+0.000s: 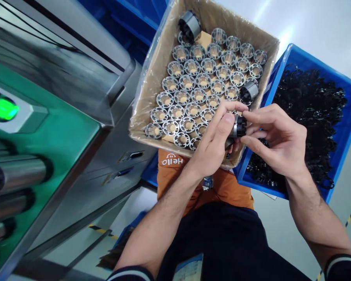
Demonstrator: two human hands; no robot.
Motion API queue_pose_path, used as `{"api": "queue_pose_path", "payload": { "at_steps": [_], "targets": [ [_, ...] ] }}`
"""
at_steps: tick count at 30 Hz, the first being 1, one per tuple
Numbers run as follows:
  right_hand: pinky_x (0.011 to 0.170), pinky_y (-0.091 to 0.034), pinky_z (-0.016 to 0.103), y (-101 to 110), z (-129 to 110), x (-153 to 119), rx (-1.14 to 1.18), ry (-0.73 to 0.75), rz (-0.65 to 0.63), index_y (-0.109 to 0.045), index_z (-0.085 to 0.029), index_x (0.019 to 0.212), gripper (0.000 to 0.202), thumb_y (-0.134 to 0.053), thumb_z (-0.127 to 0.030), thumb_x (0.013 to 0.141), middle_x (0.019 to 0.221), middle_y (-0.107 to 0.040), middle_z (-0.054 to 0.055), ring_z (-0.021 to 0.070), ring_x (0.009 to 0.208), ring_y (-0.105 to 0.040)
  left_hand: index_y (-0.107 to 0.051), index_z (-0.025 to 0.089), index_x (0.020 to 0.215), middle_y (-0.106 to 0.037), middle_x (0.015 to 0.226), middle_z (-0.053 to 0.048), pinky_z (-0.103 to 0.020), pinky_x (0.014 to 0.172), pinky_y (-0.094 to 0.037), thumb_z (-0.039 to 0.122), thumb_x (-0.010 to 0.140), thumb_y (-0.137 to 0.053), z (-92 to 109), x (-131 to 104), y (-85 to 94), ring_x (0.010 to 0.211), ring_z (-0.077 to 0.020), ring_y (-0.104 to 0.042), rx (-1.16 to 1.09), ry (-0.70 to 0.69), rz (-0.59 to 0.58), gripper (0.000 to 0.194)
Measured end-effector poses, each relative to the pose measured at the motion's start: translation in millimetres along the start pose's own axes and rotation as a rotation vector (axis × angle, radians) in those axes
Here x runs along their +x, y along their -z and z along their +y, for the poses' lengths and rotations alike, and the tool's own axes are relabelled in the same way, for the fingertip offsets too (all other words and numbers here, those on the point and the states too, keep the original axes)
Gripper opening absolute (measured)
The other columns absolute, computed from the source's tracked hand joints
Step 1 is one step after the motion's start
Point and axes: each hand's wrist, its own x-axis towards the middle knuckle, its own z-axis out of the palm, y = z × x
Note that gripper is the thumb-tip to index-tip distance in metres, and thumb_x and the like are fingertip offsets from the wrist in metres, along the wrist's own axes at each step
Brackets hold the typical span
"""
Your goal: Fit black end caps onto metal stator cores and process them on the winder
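Note:
My left hand [212, 142] is closed around a metal stator core [239, 125] with a black plastic end piece, held over the near right corner of the carton. The thumb and index finger of my right hand [276, 138] pinch at the black end of the same core, from the right. Part of a second dark cylindrical piece shows below it, mostly hidden by my fingers. In the carton [148, 84], slotted metal cores [203, 80] stand upright in rows. Two cores with black ends lie tilted on top, one at the far left corner [190, 26], one near the right wall [249, 91].
Right of the carton, a blue bin [302, 52] holds a heap of black plastic parts [310, 117]. A green machine surface [61, 136] with metal rollers [23, 173] occupies the left. An orange stool or cover [234, 187] lies below the carton.

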Motion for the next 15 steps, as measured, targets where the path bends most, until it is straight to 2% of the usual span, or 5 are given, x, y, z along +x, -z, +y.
{"api": "queue_pose_path", "payload": {
  "at_steps": [7,10,11,13,15],
  "targets": [
    [0.087,-0.080,0.036,-2,2,-1,-0.102,0.074,-0.002,-0.093,-0.034,0.137,0.035,-0.097,-0.028,0.103,0.129,-0.083,0.006,0.0205,0.105,-0.083,-0.065,0.032,0.135,-0.063,0.088,0.002,-0.030,0.054,-0.050,0.074,0.124,-0.053,-3,-4,0.4,0.061,-0.0137,-0.058,0.036,0.011,-0.056,0.045],
    [0.095,-0.078,0.040,0,1,3,-0.178,0.082,0.012,-0.091,-0.035,0.141,0.037,-0.095,-0.027,0.105,0.134,-0.084,0.006,0.0255,0.121,-0.082,-0.065,0.033,0.142,-0.070,0.102,-0.001,-0.033,0.062,-0.058,0.070,0.125,-0.054,-1,3,2.2,0.071,-0.0155,-0.064,0.160,-0.067,-0.050,0.042],
    [0.099,-0.077,0.043,3,0,6,-0.214,0.062,0.017,-0.089,-0.036,0.144,0.040,-0.094,-0.027,0.105,0.138,-0.083,0.006,0.0266,0.125,-0.081,-0.066,0.032,0.141,-0.074,0.112,-0.004,-0.036,0.072,-0.064,0.068,0.124,-0.056,2,10,2.9,0.082,-0.0185,-0.071,0.249,-0.136,-0.041,0.042],
    [0.105,-0.076,0.045,15,-3,10,-0.289,-0.007,0.038,-0.083,-0.038,0.152,0.049,-0.095,-0.032,0.105,0.145,-0.081,0.006,0.0271,0.123,-0.081,-0.067,0.028,0.143,-0.076,0.141,-0.011,-0.046,0.103,-0.069,0.060,0.121,-0.063,15,29,6.0,0.124,-0.0299,-0.078,0.491,-0.297,0.012,0.039],
    [0.104,-0.075,0.044,32,-8,11,-0.378,-0.072,0.077,-0.081,-0.038,0.150,0.047,-0.096,-0.039,0.105,0.142,-0.082,0.005,0.0261,0.114,-0.082,-0.064,0.024,0.158,-0.061,0.170,-0.013,-0.057,0.132,-0.058,0.053,0.113,-0.073,30,50,12.5,0.164,-0.0393,-0.062,0.724,-0.406,0.150,0.054]
  ]
}}
